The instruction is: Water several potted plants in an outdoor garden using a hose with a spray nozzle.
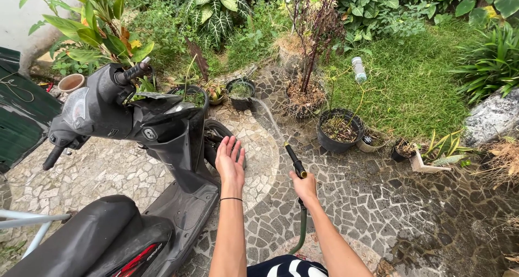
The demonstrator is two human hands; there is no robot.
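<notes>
My right hand (pixel 304 185) grips a dark garden hose nozzle (pixel 294 159) with a brass ring, pointing up and to the left. A thin jet of water (pixel 270 119) arcs from it toward a small black pot (pixel 241 93) with green sprouts. The green hose (pixel 301 231) drops from my fist toward my body. My left hand (pixel 230 158) is held out flat with fingers apart, holding nothing, hovering just right of a black scooter (pixel 140 163) and close to its front wheel.
The scooter stands on mosaic stone paving (pixel 346 201), wet on the right. Several black pots (pixel 338 130) with dry plants line the paving edge. Grass (pixel 411 87) and leafy shrubs lie beyond; a plastic bottle (pixel 359 70) sits upended on a stick. A grey rock (pixel 493 117) is far right.
</notes>
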